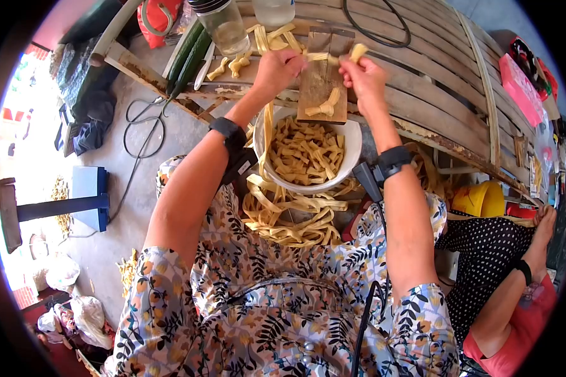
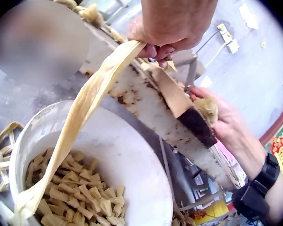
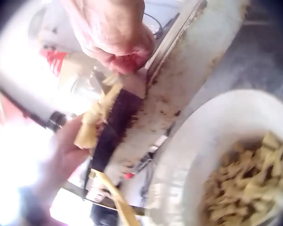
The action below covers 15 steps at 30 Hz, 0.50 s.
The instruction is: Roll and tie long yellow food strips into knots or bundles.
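Observation:
My left hand (image 1: 280, 69) grips a long pale yellow strip (image 2: 82, 103), which hangs down over the side of a white tub (image 1: 355, 147). Opposite it, my right hand (image 1: 366, 81) pinches the strip's frayed end (image 1: 358, 52), and a short stretch of strip runs between both hands above a wooden board (image 1: 314, 94). A grey blade-like piece (image 2: 192, 73) rises near the board's far part, by the right fingers. On the board's near end lies a knotted yellow piece (image 1: 326, 103). Several short cut pieces (image 1: 305, 151) fill the tub's bottom.
The board lies on a slatted bench (image 1: 446, 94) with a rusty edge. More knotted pieces (image 1: 239, 63), cucumbers (image 1: 185, 60) and a glass jar (image 1: 226, 28) are at the left. Loose strips (image 1: 289, 220) pile below the tub. Another person's arm (image 1: 509, 301) is at the right.

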Each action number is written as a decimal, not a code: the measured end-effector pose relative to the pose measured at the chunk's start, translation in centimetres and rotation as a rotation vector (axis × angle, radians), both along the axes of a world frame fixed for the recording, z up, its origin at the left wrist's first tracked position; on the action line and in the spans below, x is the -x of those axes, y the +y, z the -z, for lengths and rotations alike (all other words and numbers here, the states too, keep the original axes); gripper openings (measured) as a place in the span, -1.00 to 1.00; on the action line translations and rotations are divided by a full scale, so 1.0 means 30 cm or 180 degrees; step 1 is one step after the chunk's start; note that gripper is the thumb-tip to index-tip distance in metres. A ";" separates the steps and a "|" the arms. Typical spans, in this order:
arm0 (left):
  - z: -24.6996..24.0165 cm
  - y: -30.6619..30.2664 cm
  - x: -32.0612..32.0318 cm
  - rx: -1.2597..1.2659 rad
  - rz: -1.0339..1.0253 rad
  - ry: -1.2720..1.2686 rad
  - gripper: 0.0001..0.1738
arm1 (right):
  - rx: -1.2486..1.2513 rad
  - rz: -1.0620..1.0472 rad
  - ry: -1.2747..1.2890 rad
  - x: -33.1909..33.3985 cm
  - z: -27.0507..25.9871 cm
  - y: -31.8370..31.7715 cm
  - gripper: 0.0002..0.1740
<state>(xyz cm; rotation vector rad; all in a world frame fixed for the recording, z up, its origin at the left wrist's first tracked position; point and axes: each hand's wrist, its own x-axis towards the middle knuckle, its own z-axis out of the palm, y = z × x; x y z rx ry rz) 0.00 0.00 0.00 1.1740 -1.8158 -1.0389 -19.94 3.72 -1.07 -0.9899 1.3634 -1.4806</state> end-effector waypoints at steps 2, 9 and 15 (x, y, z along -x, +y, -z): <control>0.035 -0.011 -0.025 0.0168 -0.0252 -0.0097 -0.79 | -0.0023 0.0401 0.0844 0.013 0.021 -0.003 -0.83; -0.097 0.222 -0.008 -0.1174 0.0741 0.0355 -0.75 | -0.0395 -0.0402 0.0835 -0.011 -0.117 0.216 -0.73; -0.105 0.282 -0.052 -0.1428 0.0915 0.0363 -0.71 | -0.0173 -0.0976 0.0680 -0.071 -0.115 0.352 -0.72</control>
